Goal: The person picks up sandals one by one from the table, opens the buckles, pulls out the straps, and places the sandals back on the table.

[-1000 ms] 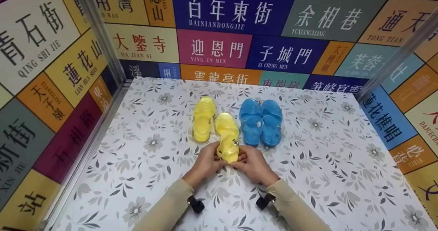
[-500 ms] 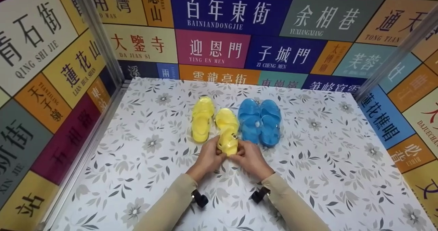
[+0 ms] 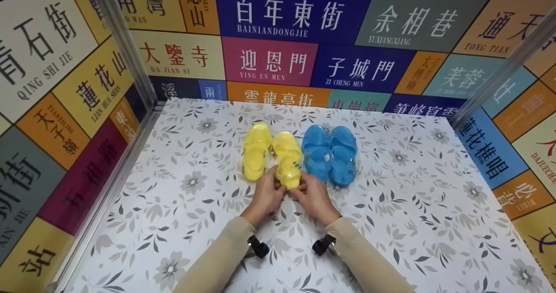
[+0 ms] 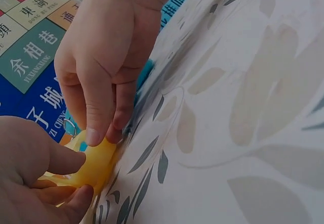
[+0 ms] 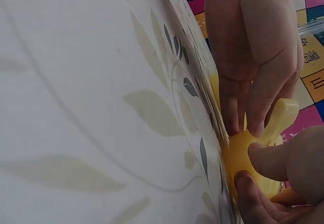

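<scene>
Both hands pinch the heel end of a yellow sandal [image 3: 286, 156], the left hand [image 3: 266, 195] on its left side and the right hand [image 3: 313, 193] on its right. Thumbs and fingertips lie against the heel in the left wrist view, where the right hand [image 4: 109, 57] is above and the left hand [image 4: 30, 171] below. From the right wrist, the yellow heel [image 5: 243, 155] appears low against the patterned tabletop, with a strap sticking up. A matching yellow sandal [image 3: 255, 154] lies just left of the held one, toe pointing away.
Two blue sandals [image 3: 317, 152] lie side by side just right of the yellow ones. A white table cover [image 3: 195, 223] with grey flowers and leaves spreads beneath everything. Panels with coloured street-name signs [image 3: 299, 11] enclose the back and sides.
Both hands have pushed the held yellow sandal forward, away from the body, so its toe now lies nearer level with the other yellow sandal's. The remaining sandals stay in place.
</scene>
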The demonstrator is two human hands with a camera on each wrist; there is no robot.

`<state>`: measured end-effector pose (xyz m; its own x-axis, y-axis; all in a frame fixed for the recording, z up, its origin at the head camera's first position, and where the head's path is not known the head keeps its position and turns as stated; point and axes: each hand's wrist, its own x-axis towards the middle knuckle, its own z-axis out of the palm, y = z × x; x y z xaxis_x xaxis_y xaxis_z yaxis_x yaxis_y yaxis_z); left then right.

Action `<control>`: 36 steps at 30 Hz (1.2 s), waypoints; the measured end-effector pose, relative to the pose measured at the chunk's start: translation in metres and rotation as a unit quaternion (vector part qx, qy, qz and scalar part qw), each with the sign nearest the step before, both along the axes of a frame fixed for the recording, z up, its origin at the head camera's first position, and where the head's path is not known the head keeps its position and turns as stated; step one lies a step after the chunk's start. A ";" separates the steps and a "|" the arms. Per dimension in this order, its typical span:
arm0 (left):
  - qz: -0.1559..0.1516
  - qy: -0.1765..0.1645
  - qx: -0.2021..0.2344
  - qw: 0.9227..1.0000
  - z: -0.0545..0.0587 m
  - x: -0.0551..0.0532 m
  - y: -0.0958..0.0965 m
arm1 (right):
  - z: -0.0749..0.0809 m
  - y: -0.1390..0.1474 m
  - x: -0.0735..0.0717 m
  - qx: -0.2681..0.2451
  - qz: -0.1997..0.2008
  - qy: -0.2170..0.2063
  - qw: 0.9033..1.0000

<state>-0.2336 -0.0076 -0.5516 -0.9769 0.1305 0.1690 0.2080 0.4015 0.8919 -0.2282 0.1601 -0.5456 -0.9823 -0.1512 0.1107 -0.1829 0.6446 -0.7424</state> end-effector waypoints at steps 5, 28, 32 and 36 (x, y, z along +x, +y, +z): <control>0.027 -0.011 0.010 1.000 0.002 -0.003 0.006 | 0.001 -0.003 -0.003 0.012 -0.009 0.014 1.000; 0.076 0.009 -0.010 0.997 -0.001 -0.006 0.018 | 0.001 -0.019 -0.012 0.040 -0.017 0.054 0.998; 0.070 -0.002 -0.008 0.998 0.000 -0.007 0.019 | 0.002 -0.019 -0.014 0.043 -0.019 0.048 0.998; 0.068 -0.011 -0.002 0.998 0.000 -0.007 0.020 | 0.004 -0.020 -0.014 0.035 -0.023 0.036 0.998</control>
